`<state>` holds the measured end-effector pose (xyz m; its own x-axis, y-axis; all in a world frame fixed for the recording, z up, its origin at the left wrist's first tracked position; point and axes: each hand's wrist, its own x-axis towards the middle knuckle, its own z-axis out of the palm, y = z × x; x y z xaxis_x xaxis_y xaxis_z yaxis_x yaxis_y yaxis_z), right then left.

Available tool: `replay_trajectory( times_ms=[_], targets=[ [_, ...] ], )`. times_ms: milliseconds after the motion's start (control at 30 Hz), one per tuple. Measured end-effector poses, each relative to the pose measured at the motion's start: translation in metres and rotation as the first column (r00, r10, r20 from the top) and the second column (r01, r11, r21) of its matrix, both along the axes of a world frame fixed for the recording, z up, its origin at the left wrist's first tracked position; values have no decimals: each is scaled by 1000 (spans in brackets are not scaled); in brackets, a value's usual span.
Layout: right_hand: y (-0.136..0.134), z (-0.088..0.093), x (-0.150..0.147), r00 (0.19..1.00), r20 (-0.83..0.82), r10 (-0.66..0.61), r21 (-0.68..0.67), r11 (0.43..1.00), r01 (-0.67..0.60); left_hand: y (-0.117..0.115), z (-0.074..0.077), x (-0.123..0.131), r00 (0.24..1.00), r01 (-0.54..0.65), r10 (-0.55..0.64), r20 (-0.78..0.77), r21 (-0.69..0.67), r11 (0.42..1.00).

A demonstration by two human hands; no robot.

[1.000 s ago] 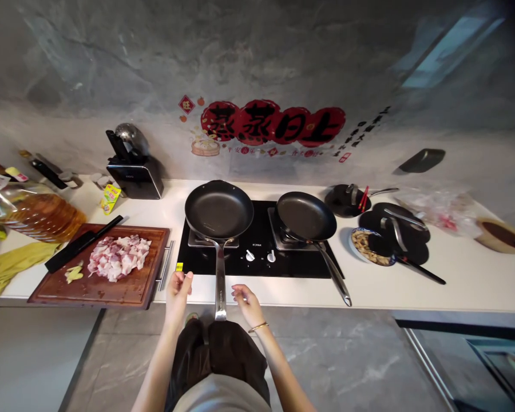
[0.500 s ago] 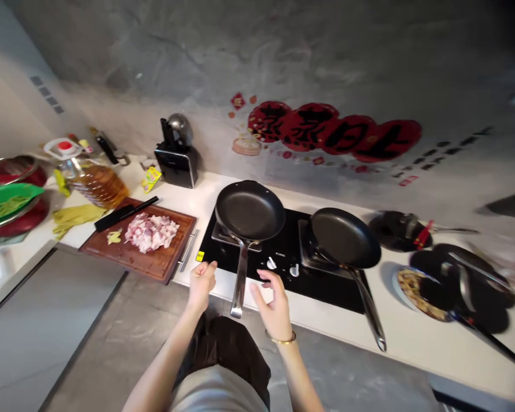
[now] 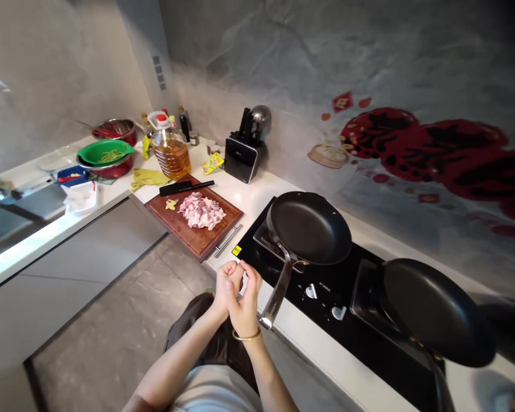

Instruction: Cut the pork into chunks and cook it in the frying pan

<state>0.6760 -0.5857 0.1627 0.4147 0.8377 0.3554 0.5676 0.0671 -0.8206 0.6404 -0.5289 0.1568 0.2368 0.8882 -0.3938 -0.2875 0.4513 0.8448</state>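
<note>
My left hand (image 3: 226, 281) is curled into a fist in front of the counter edge, with nothing showing out of it. Cupped against it is my right hand (image 3: 245, 300), thumb apart from the bent fingers, with a gold bangle on the wrist. Both hands are just left of the handle of a black frying pan (image 3: 309, 229), which rests on the left burner. A wooden cutting board (image 3: 189, 239) lies beyond my hands to the left. It carries diced raw meat (image 3: 201, 212), small pale yellow pieces (image 3: 171, 204) and a black cleaver (image 3: 175, 187).
A second frying pan (image 3: 438, 309) sits on the right burner of the black cooktop (image 3: 296, 292). Behind the board stand an oil jug (image 3: 171, 151) and a knife block (image 3: 241, 159). Further left are a green colander (image 3: 94, 152), a white tray (image 3: 81, 197) and a sink (image 3: 21, 214).
My view has swung left, bringing the sink and tray into sight. My right hand has come across from the right of the pan handle to meet my left fist.
</note>
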Motion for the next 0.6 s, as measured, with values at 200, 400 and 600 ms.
replay_trajectory(
  times_ms=[200, 400, 600],
  targets=[
    [5, -15, -30, 937, -114, 331, -12, 942, -335, 15, -5, -45, 985, -126, 137, 103, -108, 986],
    [33, -21, -70, 884, -148, 443, -47, 890, -453, 50, -11, -98, 978, -151, 166, 128, -118, 981],
    [92, -22, -141, 964, -128, 235, -2, 972, -237, 100, -24, -148, 991, -113, 118, -69, 76, 991]
  ],
)
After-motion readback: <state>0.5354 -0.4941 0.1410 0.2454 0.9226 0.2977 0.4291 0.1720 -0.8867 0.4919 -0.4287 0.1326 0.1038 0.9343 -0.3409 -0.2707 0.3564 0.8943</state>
